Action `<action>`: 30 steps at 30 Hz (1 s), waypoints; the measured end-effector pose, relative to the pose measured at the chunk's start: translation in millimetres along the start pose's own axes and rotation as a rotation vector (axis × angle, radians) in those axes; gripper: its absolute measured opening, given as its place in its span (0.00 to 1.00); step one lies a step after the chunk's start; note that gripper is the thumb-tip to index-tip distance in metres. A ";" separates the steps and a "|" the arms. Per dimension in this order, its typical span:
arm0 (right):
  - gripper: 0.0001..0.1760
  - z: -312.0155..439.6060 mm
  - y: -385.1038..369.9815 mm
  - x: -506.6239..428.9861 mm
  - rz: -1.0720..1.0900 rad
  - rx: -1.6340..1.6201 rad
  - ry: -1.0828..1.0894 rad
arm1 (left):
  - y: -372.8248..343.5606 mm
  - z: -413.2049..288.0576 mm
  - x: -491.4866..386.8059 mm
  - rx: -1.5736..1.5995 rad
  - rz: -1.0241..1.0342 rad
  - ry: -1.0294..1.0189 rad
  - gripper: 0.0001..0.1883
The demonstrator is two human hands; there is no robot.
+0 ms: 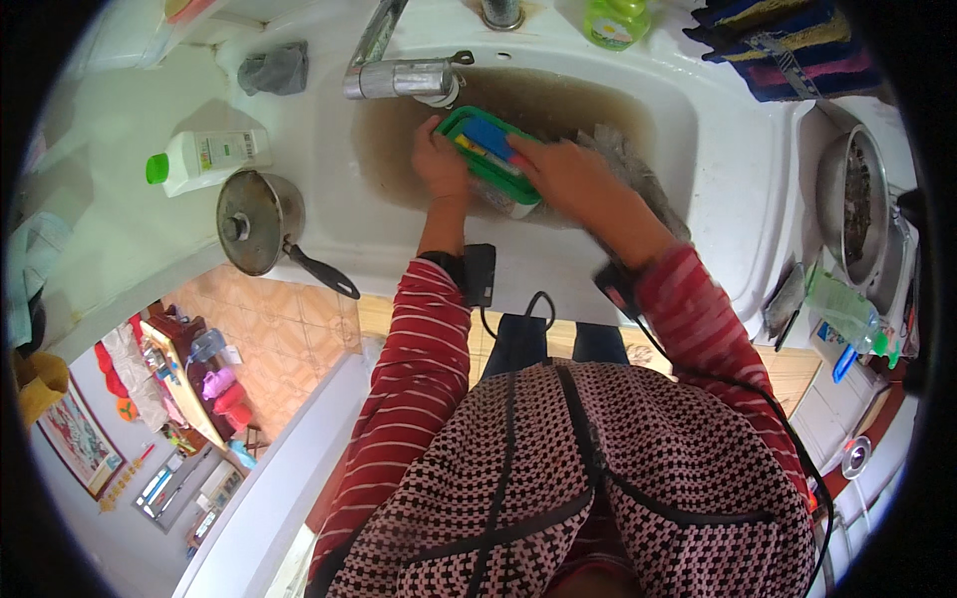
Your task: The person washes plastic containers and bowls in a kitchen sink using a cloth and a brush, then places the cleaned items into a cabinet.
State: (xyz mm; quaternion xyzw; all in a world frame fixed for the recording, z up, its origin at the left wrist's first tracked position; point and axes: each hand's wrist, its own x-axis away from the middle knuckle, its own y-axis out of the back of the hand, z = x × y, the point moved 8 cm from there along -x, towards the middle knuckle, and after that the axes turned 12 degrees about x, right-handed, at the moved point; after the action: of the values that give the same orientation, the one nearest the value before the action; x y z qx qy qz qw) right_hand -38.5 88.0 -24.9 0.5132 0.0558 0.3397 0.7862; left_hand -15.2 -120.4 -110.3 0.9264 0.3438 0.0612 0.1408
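Over a white sink basin (336,172) of murky brown water, my left hand (441,164) grips the left end of a green rectangular plastic container (467,116), which lies tilted. Inside it is a blue object (487,136), perhaps a sponge or brush, with a yellow item beside it. My right hand (564,176) reaches over the container's right end, its fingers on the blue object; whether they grip it or only touch it, I cannot tell. Grey wet cloth (643,176) lies in the water beside and partly behind my right hand.
A chrome faucet (404,78) reaches over the basin's back left. On the left ledge are a lidded saucepan (258,220), a white bottle with a green cap (217,157) and a grey cloth (275,69). A metal bowl (837,194) stands at right, a green soap bottle (617,22) behind.
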 end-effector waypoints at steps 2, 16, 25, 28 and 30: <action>0.21 -29.1 11.9 44.3 0.014 0.027 -0.013 | 1.7 7.5 0.3 0.058 0.004 0.032 0.14; 0.26 -60.1 -46.5 65.7 -0.128 -0.516 -0.232 | -2.7 44.2 60.4 0.295 0.022 0.609 0.29; 0.21 -121.1 -70.7 24.9 -0.121 -0.035 -0.514 | 5.2 24.9 35.8 0.137 0.176 0.429 0.20; 0.23 -111.6 -78.6 26.2 0.002 -0.534 -0.442 | 13.6 30.0 36.2 0.644 0.078 0.599 0.18; 0.24 -95.5 -75.1 45.6 0.043 -0.804 -0.478 | 18.8 32.2 30.8 0.731 0.058 0.607 0.18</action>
State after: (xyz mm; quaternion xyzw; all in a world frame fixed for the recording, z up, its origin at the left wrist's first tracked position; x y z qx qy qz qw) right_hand -9.6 170.2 -121.1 0.2327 -0.2736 0.2230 0.9063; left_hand 26.6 -120.9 -134.7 0.8647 0.3424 0.2079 -0.3029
